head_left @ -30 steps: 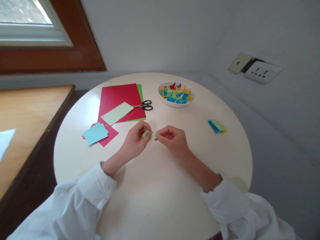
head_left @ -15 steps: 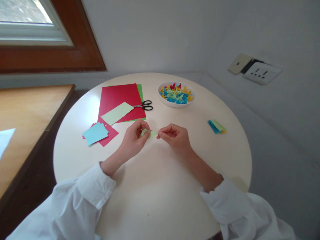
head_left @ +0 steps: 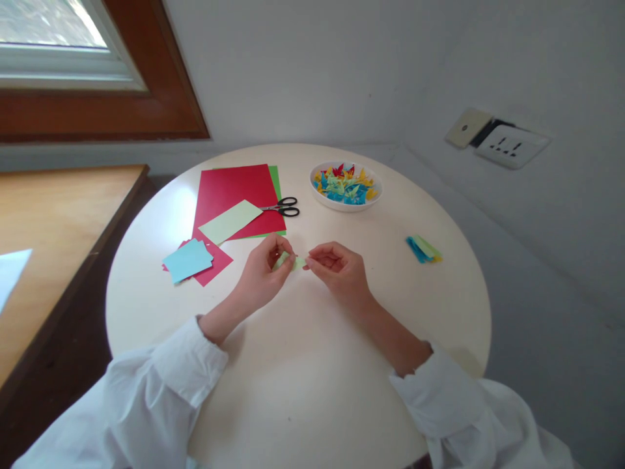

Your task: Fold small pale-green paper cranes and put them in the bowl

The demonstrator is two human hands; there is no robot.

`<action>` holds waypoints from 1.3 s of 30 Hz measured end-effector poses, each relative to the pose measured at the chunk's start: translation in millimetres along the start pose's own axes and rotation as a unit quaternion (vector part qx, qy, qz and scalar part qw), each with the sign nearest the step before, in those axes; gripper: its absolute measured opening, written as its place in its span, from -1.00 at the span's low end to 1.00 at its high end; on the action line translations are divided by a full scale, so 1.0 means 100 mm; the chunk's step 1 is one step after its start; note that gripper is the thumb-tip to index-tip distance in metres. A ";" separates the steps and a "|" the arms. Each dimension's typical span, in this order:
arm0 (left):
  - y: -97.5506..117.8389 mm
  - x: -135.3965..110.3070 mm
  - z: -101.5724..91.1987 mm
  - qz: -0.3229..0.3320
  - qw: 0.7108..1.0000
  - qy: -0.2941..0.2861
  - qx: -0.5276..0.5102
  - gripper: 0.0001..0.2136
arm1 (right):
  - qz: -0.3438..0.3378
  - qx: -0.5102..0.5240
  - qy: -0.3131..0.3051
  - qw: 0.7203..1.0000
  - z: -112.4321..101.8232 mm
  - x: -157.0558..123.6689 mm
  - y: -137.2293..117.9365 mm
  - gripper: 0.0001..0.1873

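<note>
A small piece of pale green paper [head_left: 299,263] is between my hands, low over the middle of the table. My left hand [head_left: 263,268] pinches it between thumb and fingers, which cover part of it. My right hand [head_left: 340,270] has its thumb and index fingertip closed at the paper's right end. Any folds in the paper are too small to make out. Beyond my hands lie black-handled scissors [head_left: 288,211], their blades partly under a pale green paper strip [head_left: 230,221].
Red sheets [head_left: 234,182] lie over green ones at the back left. Light blue paper squares [head_left: 188,262] rest on red ones nearer me. A white dish [head_left: 347,207] holds many small folded paper pieces. Folded paper slips [head_left: 424,249] lie at the right of the round table [head_left: 303,391].
My right fingertips have shifted slightly left, closer to my left hand, and less of the green paper shows between them. My left hand keeps its pinch; the view has moved very slightly.
</note>
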State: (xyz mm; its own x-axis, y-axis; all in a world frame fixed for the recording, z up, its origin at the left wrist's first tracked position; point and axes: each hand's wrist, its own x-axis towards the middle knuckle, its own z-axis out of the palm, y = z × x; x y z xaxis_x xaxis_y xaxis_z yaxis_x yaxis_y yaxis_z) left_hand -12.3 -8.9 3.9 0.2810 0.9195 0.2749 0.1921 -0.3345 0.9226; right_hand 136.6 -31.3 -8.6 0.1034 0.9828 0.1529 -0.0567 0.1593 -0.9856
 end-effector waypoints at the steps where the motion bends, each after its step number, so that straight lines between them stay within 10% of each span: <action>1: 0.00 0.00 0.00 0.000 1.000 0.001 0.000 -0.92 | -0.003 -0.003 0.000 1.000 0.00 0.00 0.01 -0.68; 31: -0.02 0.02 -0.04 -0.016 0.990 -0.083 -0.111 -0.79 | 0.002 0.003 -0.005 1.000 -0.01 0.02 0.08 -0.70; 39: -0.08 0.05 -0.07 -0.023 0.995 -0.101 -0.003 -0.81 | 0.025 0.021 -0.005 0.999 -0.02 0.04 0.09 -0.72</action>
State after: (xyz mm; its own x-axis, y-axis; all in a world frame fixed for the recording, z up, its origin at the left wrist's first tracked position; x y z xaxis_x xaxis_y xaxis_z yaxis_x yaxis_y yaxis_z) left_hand -18.8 0.2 -0.5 0.4548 0.8735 0.1736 0.2035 -0.2917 0.9346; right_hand 138.6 -26.6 -17.2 0.0894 0.9906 0.1040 -0.1040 0.1132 -0.9881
